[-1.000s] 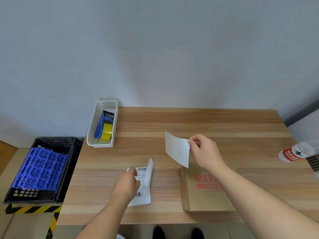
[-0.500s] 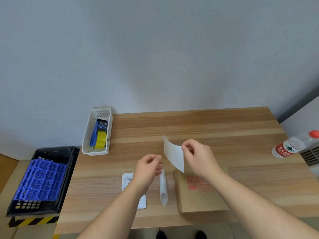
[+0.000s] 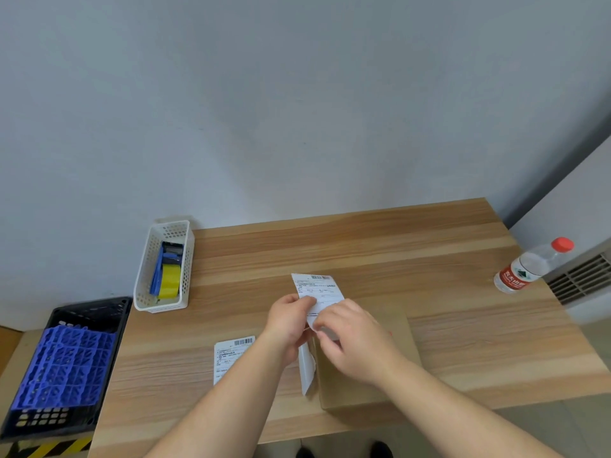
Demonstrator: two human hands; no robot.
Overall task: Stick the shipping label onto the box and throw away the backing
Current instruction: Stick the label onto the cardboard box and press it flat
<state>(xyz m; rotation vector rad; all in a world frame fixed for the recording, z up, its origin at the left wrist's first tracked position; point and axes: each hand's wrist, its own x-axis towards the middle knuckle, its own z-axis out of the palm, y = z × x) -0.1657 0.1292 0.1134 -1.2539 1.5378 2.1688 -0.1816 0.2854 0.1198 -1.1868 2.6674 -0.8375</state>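
A white shipping label (image 3: 318, 290) with a barcode is held up in front of me, printed side towards me, above the far left corner of the flat brown cardboard box (image 3: 393, 365). My left hand (image 3: 288, 320) pinches its left edge and my right hand (image 3: 350, 338) grips its lower part. A curled white backing strip (image 3: 305, 368) lies on the table against the box's left side. A second printed label (image 3: 231, 353) lies flat on the table, partly under my left forearm.
A white mesh basket (image 3: 148, 292) with a blue tape dispenser and a yellow tape roll (image 3: 168, 285) stands at the table's left rear. A black crate (image 3: 89, 312) holding blue plastic grids sits on the floor to the left. A water bottle (image 3: 529, 271) stands near the right edge.
My left hand left the sheets on the table and came up to the label held by my right hand. The label has turned so its printed side faces me, and both hands now hold it.
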